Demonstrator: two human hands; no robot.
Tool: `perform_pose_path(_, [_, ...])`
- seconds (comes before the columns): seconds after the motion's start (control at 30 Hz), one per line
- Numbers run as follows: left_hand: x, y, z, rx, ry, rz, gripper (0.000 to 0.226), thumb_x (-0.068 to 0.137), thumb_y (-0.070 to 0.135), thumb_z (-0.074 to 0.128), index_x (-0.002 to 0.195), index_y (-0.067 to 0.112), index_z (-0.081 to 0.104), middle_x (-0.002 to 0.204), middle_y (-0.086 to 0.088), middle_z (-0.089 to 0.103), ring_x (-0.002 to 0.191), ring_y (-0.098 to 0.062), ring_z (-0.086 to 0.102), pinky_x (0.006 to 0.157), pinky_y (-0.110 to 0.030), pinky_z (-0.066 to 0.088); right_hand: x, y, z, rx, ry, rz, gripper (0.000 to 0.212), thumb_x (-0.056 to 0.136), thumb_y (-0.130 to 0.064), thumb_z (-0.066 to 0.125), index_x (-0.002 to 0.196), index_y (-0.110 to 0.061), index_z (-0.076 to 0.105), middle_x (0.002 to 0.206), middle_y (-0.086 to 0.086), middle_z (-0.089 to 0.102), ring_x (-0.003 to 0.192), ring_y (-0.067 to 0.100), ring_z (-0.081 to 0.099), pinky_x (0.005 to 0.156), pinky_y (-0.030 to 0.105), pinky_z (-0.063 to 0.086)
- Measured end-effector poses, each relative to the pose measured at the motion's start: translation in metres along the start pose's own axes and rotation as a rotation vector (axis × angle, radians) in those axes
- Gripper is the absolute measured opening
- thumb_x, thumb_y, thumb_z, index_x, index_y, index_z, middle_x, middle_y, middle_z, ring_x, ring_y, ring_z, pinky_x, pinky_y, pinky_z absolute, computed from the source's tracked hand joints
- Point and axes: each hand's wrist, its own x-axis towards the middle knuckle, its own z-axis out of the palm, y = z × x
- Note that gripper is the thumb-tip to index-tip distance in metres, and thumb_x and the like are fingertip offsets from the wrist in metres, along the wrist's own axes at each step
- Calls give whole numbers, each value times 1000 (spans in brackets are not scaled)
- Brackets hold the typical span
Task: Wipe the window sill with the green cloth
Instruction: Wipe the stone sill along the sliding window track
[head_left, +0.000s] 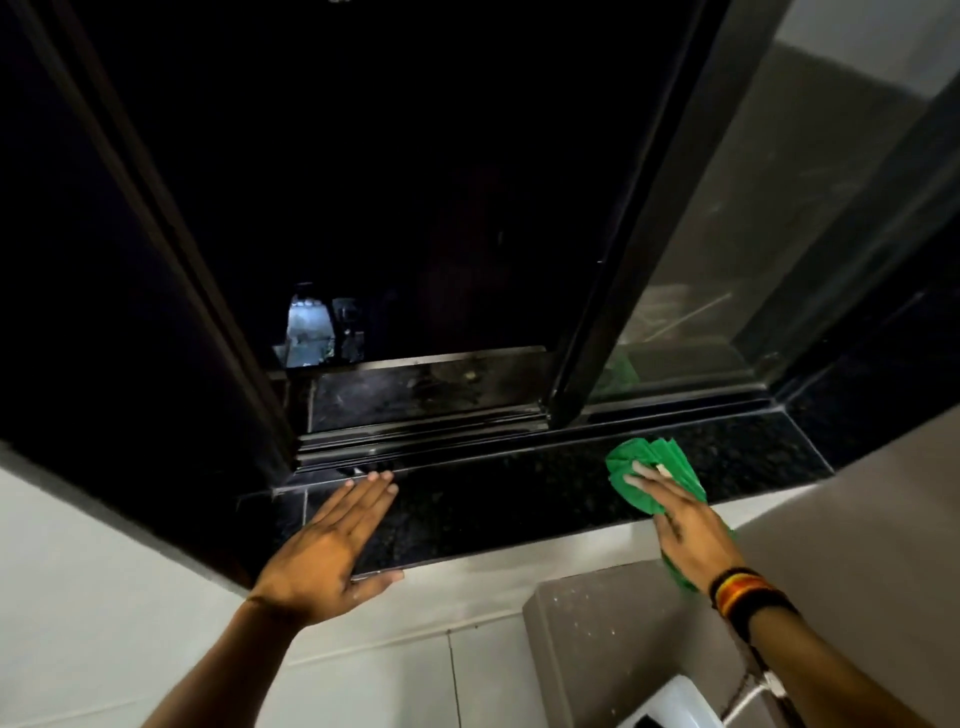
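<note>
**Right hand presses the cloth on the sill, left hand gives support**

The right hand (680, 525) lies flat on the cloth (655, 467), fingers stretched and a little apart, palm pushing down. It does not pinch the cloth; it only pins it against the sill (498, 499). I judge this is the normal way for wiping: a flat palm spreads the pressure and lets the cloth slide along the stone. The cloth sits at about 3 o'clock on the sill, close to the sliding track (415, 447) and near the right end. One corner of it hangs over the front edge, under the wrist.

The left hand (332, 545) is open and empty, at about 8 o'clock in the view. Its fingers rest flat on the sill with the tips near the track, and the thumb hooks over the front edge. Probably it is there to steady the body while the other arm reaches. The two hands are well apart.

Much is hard to see. The open part of the window (415, 182) is almost black; only a small bright patch shows at its lower left, and I cannot tell what it is. The dark speckled sill hides dust, so how much is already clean cannot be judged. The right pane (779, 234) gives faint reflections only. Under the right hand, a part of the cloth is covered. At 5 o'clock a grey box (597, 634) and a white object (675, 701) are cut by the frame.
</note>
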Motion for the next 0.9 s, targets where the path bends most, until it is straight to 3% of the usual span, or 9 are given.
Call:
perform_pose_path(0.1, [-2, 0, 0, -8, -1, 27, 97, 96, 70, 49, 164, 10, 15, 173, -5, 10, 160, -21, 9, 127, -39, 10, 8, 42, -20, -29, 79, 185, 66, 85, 12, 46, 142, -22, 47, 157, -3, 34, 149, 20, 23, 119, 28, 18])
perform_pose_path(0.2, [9, 7, -2, 15, 8, 84, 95, 97, 66, 50, 163, 7, 16, 173, -6, 11, 160, -23, 10, 127, -38, 10, 18, 78, -42, -13, 133, 381, 61, 87, 8, 50, 143, -14, 45, 161, 11, 26, 149, 30, 22, 122, 37, 17])
perform_pose_path(0.4, [40, 25, 0, 68, -4, 165, 92, 96, 64, 51, 162, 6, 24, 172, -8, 16, 159, -23, 16, 127, -37, 12, 53, 133, -73, 32, 189, 569, 57, 90, 1, 51, 145, -14, 43, 160, 16, 25, 148, 34, 25, 123, 40, 19])
perform_pose_path(0.6, [46, 23, 11, 87, -22, 146, 94, 92, 61, 54, 161, 4, 25, 172, -9, 16, 159, -22, 15, 127, -35, 10, 81, 163, -75, 14, 248, 571, 48, 94, -15, 50, 142, -21, 47, 157, 8, 35, 143, 32, 35, 121, 41, 22])
perform_pose_path(0.73, [46, 24, 13, 98, -40, 149, 94, 91, 58, 57, 160, 2, 26, 172, -11, 16, 159, -25, 16, 128, -36, 10, 85, 119, -38, -8, 396, 637, 54, 86, -23, 37, 132, -6, 58, 147, 21, 48, 137, 39, 43, 119, 50, 26])
perform_pose_path(0.8, [47, 25, 13, 92, -57, 147, 94, 91, 57, 57, 161, 2, 25, 172, -11, 15, 159, -26, 16, 127, -38, 11, 75, 68, -2, -32, 420, 512, 63, 77, -29, 31, 128, -6, 61, 140, 23, 55, 131, 40, 49, 115, 53, 30])
perform_pose_path(0.9, [49, 27, 10, 75, -68, 151, 91, 94, 57, 54, 161, 2, 24, 172, -11, 14, 159, -27, 16, 127, -38, 11, 45, -26, 53, -1, 330, 216, 61, 80, -28, 39, 138, -14, 52, 148, 13, 49, 139, 33, 40, 118, 45, 18])
